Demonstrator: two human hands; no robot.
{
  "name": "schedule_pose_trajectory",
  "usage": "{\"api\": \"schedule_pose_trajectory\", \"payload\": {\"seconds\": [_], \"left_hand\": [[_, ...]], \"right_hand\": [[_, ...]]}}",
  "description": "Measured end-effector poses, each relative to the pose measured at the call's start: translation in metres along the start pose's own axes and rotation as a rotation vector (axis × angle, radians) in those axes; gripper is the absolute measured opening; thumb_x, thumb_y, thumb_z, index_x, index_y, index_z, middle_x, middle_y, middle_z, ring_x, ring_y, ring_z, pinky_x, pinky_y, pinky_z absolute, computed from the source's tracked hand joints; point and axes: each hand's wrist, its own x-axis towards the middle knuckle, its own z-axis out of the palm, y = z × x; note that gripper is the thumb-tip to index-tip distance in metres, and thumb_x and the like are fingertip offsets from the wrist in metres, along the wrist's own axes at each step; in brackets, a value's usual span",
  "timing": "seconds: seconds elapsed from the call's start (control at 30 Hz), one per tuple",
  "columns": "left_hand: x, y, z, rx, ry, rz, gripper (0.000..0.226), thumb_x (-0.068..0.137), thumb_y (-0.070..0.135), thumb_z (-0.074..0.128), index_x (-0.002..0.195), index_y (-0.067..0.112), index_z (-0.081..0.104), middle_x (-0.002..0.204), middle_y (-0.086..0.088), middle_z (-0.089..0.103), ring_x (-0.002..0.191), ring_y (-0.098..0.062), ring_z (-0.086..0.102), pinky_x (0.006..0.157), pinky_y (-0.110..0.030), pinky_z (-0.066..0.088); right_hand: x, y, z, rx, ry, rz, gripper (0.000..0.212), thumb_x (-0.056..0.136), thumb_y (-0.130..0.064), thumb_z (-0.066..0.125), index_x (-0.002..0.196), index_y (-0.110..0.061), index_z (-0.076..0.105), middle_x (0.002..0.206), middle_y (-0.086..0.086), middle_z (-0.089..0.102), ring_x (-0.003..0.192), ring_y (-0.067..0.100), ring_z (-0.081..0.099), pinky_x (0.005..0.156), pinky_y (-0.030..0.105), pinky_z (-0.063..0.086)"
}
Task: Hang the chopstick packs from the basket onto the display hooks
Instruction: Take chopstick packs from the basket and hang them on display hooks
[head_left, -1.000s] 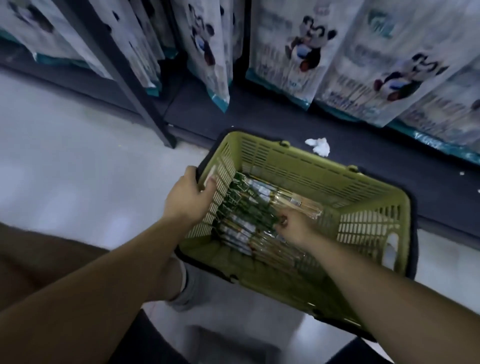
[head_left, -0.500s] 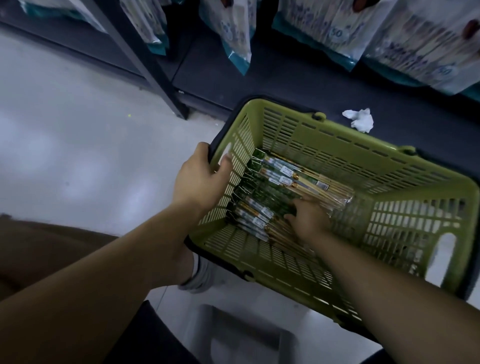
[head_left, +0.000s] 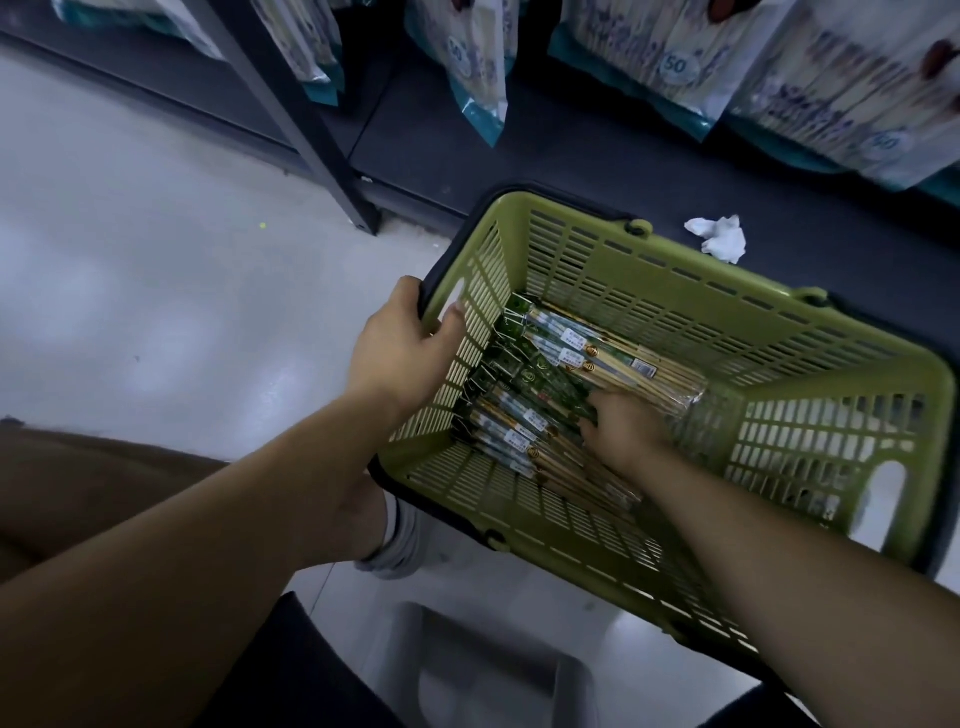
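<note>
Our left hand (head_left: 400, 348) gripped the short end of the green basket (head_left: 727, 270) — thumb inside the wall, fingers over the dark rim. Our right hand (head_left: 623, 431) was down inside the basket, on top of the packs (head_left: 571, 358). Its fingers touched them, but we could not tell if they had hold of one. So our hands were apart, one on the rim and one in the pile.

The packs lay flat on the bottom of the basket, side by side, with their green tops toward the left hand. Every pack we could see was in the basket.

The basket was above the pale floor (head_left: 156, 260), right beside a dark low shelf (head_left: 597, 171). A crumpled white tissue (head_left: 719, 239) lay on that shelf, just past the basket. Big pale bags (head_left: 478, 67) were above the shelf — too blurry to read.
</note>
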Motion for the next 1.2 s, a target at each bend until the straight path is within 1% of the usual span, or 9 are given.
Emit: {"api": "schedule_pose_trajectory", "payload": {"seconds": [0.17,0.33,0.4,0.5,0.6,0.73,0.9,1.03,1.2], "left_hand": [[-0.002,0.001,-0.003,-0.005,-0.060,-0.006,0.027,0.099,0.047,0.056,0.100,0.022,0.046,0.080,-0.002,0.062,0.071,-0.027,0.066,0.061,-0.043,0.056],[0.000,0.006,-0.016,0.007,-0.217,-0.047,0.039,0.098,0.038,0.062,0.126,0.017,0.045,0.109,-0.011,0.061,0.092,-0.032,0.065,0.076,-0.047,0.059],[-0.009,0.007,-0.015,0.146,-0.053,0.107,0.056,0.095,0.032,0.065,0.142,0.011,0.043,0.134,-0.015,0.050,0.120,-0.034,0.053,0.101,-0.048,0.048],[-0.029,0.017,-0.012,0.156,0.187,0.400,0.038,0.093,0.025,0.065,0.127,0.009,0.057,0.119,-0.008,0.055,0.108,-0.029,0.053,0.095,-0.043,0.046],[-0.038,0.038,-0.007,-0.042,-0.164,0.133,0.044,0.097,0.054,0.059,0.125,0.019,0.055,0.107,0.002,0.064,0.096,-0.022,0.064,0.081,-0.039,0.054],[-0.048,0.057,0.005,-0.733,-0.484,-0.288,0.054,0.100,0.049,0.062,0.132,0.007,0.057,0.125,-0.020,0.068,0.115,-0.039,0.067,0.103,-0.055,0.053],[-0.045,0.057,0.004,-0.949,-0.328,-0.285,0.031,0.105,0.026,0.059,0.126,0.003,0.060,0.106,-0.021,0.071,0.080,-0.032,0.072,0.060,-0.041,0.059],[-0.030,0.046,-0.011,-0.883,-0.212,-0.281,0.027,0.106,0.026,0.056,0.124,0.006,0.057,0.106,-0.018,0.074,0.082,-0.029,0.074,0.066,-0.041,0.063],[-0.012,0.031,-0.026,-0.745,-0.125,-0.112,0.017,0.106,0.026,0.056,0.105,0.009,0.054,0.073,-0.005,0.069,0.050,-0.019,0.059,0.048,-0.030,0.051]], "right_hand": [[-0.007,0.002,-0.013,0.187,-0.017,0.041,0.006,0.097,-0.028,0.063,0.097,-0.023,0.064,0.087,0.002,0.066,0.079,0.023,0.064,0.063,0.032,0.051],[-0.013,-0.005,-0.039,0.517,0.026,0.043,0.030,0.093,-0.020,0.068,0.067,-0.024,0.055,0.061,-0.004,0.053,0.056,0.016,0.052,0.050,0.025,0.032],[-0.018,-0.011,-0.051,0.597,0.057,0.028,0.028,0.094,-0.019,0.069,0.068,-0.024,0.059,0.060,-0.006,0.054,0.054,0.011,0.050,0.049,0.024,0.035],[-0.029,-0.029,-0.077,0.702,0.100,-0.025,0.028,0.095,-0.020,0.069,0.069,-0.022,0.061,0.062,-0.007,0.056,0.055,0.008,0.050,0.049,0.020,0.036],[-0.045,-0.055,-0.105,0.775,0.126,-0.104,0.026,0.094,-0.022,0.070,0.069,-0.020,0.062,0.058,-0.009,0.061,0.052,0.004,0.053,0.051,0.025,0.040],[-0.068,-0.091,-0.122,0.894,0.140,-0.224,0.012,0.094,-0.010,0.068,0.089,0.000,0.071,0.083,0.019,0.073,0.076,0.032,0.071,0.069,0.049,0.055],[-0.074,-0.108,-0.121,1.017,0.086,-0.281,0.019,0.090,-0.003,0.073,0.082,-0.021,0.071,0.075,-0.002,0.075,0.071,0.024,0.073,0.065,0.040,0.061],[-0.060,-0.100,-0.111,1.177,0.126,-0.148,0.016,0.090,-0.013,0.076,0.089,-0.029,0.074,0.084,-0.005,0.078,0.080,0.020,0.076,0.063,0.032,0.061],[-0.031,-0.048,-0.057,0.668,0.012,0.037,0.011,0.095,-0.020,0.071,0.105,-0.018,0.074,0.107,0.001,0.074,0.101,0.020,0.069,0.090,0.034,0.055]]}}
